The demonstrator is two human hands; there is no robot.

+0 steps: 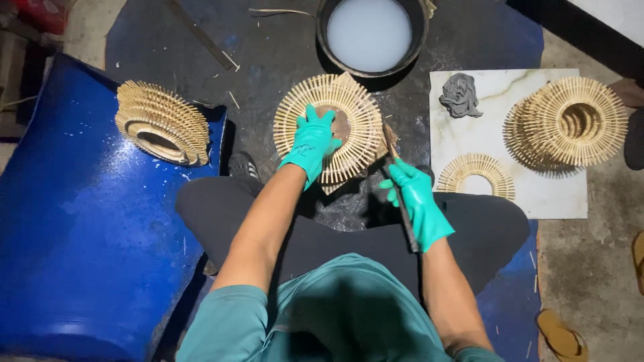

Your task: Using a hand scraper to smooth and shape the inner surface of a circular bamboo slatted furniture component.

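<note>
A bamboo ring was pressed flat by the gloved left hand; a brush was gripped by the right hand at its right edge, below a basin.

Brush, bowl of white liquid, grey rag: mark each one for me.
brush (405,216): head view, on the dark handle below the right hand's grip.
bowl of white liquid (321,41): head view, on its dark left rim.
grey rag (459,95): head view, on its crumpled middle.

Sandal cut by bottom edge, brush handle hidden inside right hand, basin rim cropped at top
</note>
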